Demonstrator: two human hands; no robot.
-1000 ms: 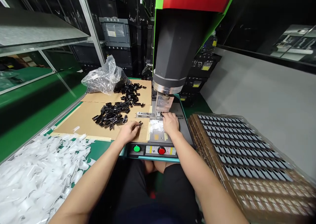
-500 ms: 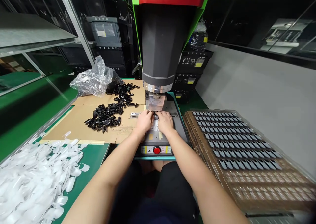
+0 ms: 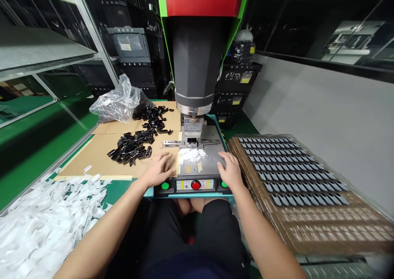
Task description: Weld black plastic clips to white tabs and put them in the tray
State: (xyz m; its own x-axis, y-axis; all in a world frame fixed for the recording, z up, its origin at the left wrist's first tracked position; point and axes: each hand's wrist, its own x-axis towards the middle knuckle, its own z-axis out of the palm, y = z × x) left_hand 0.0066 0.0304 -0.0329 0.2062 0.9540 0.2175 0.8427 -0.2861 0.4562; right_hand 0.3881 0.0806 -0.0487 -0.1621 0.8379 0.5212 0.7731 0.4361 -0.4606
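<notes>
Fingers (image 3: 166, 157) of the left hand (image 3: 156, 171) are being held loosely curved, a wide gap being kept between thumb and forefinger, and nothing is being gripped. Those of the right hand (image 3: 232, 172) are being held half spread in much the same way, with nothing visibly being grasped. Whether any surface is being touched by the fingertips cannot be told.

Between the hands, and farther from the body than either, a small black plastic clip (image 3: 192, 140) is being supported in a metal fixture (image 3: 172, 144), beneath the pale tool head (image 3: 193, 126) of the press. From the left fingers it is being placed forward and to the right; from the right fingers, forward and to the left. Its longer side seems to be running crosswise, though it is too small to be sure. It is being approached slightly closer by the left fingertips' position. Near the wrists, two green buttons (image 3: 165, 186) are being shown, the right one being partly covered.
</notes>
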